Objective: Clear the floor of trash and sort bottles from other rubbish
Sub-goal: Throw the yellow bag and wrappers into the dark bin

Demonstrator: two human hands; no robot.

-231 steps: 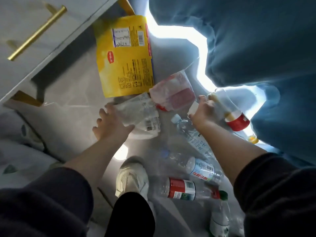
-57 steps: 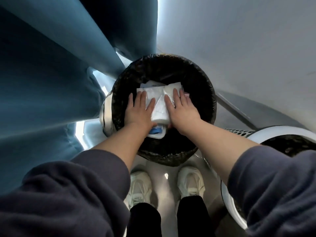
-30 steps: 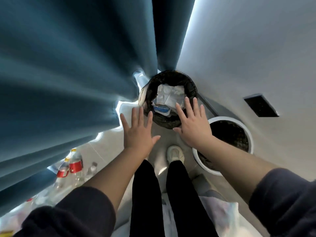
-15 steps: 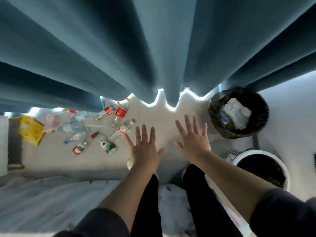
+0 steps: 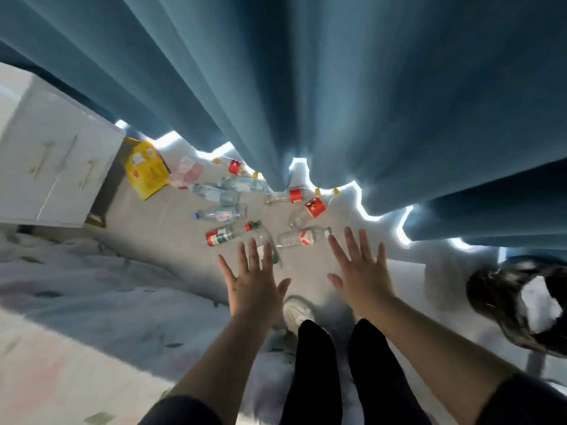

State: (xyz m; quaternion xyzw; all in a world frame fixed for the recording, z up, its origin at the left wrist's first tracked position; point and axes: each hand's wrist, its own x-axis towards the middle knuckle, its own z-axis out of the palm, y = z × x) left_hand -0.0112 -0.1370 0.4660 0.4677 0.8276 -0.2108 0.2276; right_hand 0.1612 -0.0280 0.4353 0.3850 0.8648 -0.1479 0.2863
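Several clear plastic bottles lie scattered on the pale floor ahead, among them a red-and-green labelled bottle, a blue-capped bottle and a red-labelled bottle. A yellow packet and a pinkish clear wrapper lie further left. My left hand and my right hand are held out in the air above the floor, fingers spread and straight, holding nothing. The black-lined bin with white rubbish in it sits at the right edge, blurred.
Blue curtains hang along the far side, their hem over some bottles. A white cabinet with brass handles stands at the left. A bed with pale patterned bedding fills the lower left. My legs and a white shoe are below.
My view has swung left from the bins toward the scattered bottles. The bin has slid to the right edge. Both hands stay spread and hold nothing.
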